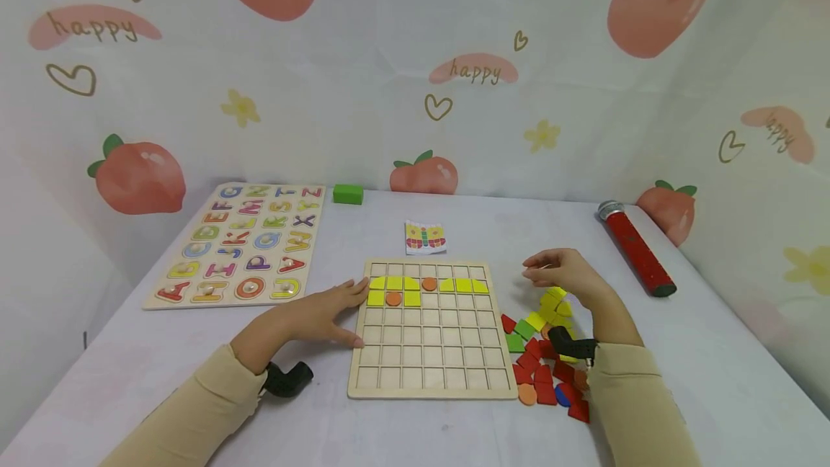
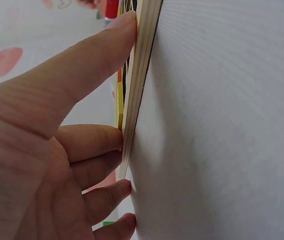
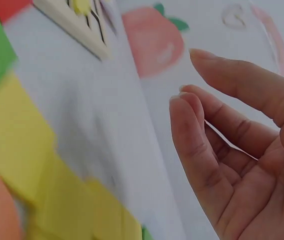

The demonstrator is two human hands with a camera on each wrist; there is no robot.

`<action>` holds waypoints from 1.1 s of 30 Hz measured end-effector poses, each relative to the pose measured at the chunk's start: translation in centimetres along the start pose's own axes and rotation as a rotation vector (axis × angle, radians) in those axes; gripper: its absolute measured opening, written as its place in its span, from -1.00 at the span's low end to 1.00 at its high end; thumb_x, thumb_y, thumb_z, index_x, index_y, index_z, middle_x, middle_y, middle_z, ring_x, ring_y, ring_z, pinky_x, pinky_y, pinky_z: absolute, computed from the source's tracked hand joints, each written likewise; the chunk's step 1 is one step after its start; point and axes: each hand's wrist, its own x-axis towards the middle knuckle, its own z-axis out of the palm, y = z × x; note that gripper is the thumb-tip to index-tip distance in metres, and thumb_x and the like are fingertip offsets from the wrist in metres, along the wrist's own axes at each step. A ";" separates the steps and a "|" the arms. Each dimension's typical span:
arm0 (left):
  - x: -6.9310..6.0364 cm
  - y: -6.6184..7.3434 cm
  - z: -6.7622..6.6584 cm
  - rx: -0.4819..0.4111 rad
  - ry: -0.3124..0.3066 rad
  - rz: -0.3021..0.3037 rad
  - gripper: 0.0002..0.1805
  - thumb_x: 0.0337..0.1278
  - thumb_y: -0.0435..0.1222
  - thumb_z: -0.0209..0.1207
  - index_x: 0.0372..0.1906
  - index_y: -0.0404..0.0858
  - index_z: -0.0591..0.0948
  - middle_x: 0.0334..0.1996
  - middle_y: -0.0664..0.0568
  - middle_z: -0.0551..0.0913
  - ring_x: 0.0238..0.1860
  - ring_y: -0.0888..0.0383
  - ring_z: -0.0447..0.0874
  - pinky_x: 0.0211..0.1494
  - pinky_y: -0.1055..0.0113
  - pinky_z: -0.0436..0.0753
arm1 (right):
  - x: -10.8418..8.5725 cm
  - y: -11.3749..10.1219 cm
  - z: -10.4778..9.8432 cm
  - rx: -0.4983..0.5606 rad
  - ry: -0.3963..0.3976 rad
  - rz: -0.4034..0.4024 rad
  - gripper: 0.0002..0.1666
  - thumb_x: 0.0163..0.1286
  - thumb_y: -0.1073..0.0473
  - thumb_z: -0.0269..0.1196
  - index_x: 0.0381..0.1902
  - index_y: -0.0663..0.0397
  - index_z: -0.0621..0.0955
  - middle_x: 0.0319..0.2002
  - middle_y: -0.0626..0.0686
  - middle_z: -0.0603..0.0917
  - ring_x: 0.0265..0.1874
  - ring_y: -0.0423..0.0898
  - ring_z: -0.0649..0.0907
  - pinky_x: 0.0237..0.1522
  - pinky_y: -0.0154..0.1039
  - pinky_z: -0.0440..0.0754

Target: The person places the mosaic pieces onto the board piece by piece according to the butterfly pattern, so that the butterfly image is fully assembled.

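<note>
A wooden grid board (image 1: 444, 337) lies on the table with several yellow pieces (image 1: 394, 282) and two orange discs (image 1: 429, 284) in its upper rows. My left hand (image 1: 324, 316) is at the board's left side; in the left wrist view its thumb and fingertips touch the board edge (image 2: 140, 65). Over the far end of a loose pile of yellow, green, red and orange pieces (image 1: 543, 373) hovers my right hand (image 1: 570, 278). Its fingers are loosely bent, thumb apart, with nothing between them in the right wrist view. Below it are yellow pieces (image 3: 66, 195).
Behind the board lies a small butterfly picture card (image 1: 425, 238). An alphabet puzzle board (image 1: 243, 245) is at the left, near a green block (image 1: 348, 194). A red microphone (image 1: 637, 247) lies at the far right. A patterned cloth (image 1: 363, 78) hangs behind the table.
</note>
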 end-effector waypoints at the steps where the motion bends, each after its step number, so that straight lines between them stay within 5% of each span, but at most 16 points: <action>1: 0.0 0.0 0.0 -0.004 0.000 0.003 0.06 -0.13 0.13 0.30 0.44 -0.23 0.10 0.49 0.01 -0.07 0.50 -0.09 -0.20 0.47 -0.06 0.00 | -0.1 0.4 -0.4 0.003 0.015 0.012 -0.50 0.31 0.06 0.22 0.06 0.33 0.52 -0.11 0.13 0.66 -0.23 -0.10 0.66 -0.04 -0.21 0.64; 12: 0.2 0.0 0.2 0.009 -0.002 -0.019 0.06 -0.16 0.14 0.31 0.44 -0.17 0.10 0.49 0.06 -0.06 0.50 -0.05 -0.21 0.48 -0.04 0.01 | -0.7 4.2 -2.7 0.051 0.118 0.154 -0.35 0.32 -0.07 0.18 0.19 0.30 0.44 0.07 0.18 0.53 -0.26 -0.26 0.57 -0.18 -0.50 0.56; 20: 0.2 0.1 0.3 0.004 0.000 -0.026 0.05 -0.15 0.12 0.32 0.44 -0.16 0.11 0.49 0.08 -0.06 0.51 -0.03 -0.20 0.49 -0.01 0.01 | -0.7 5.6 -2.9 0.070 0.143 0.267 -0.38 0.29 -0.02 0.22 0.17 0.28 0.45 -0.02 0.12 0.58 -0.23 -0.11 0.52 -0.25 -0.42 0.46; 33: 0.1 0.2 0.1 0.010 0.003 -0.038 0.05 -0.16 0.14 0.32 0.44 -0.15 0.11 0.49 0.08 -0.06 0.51 -0.02 -0.20 0.48 -0.02 0.02 | -0.2 6.4 -2.5 0.001 0.150 0.212 -0.49 0.24 0.17 0.26 0.09 0.37 0.49 -0.36 -0.01 0.49 -0.35 -0.12 0.46 -0.46 -0.48 0.46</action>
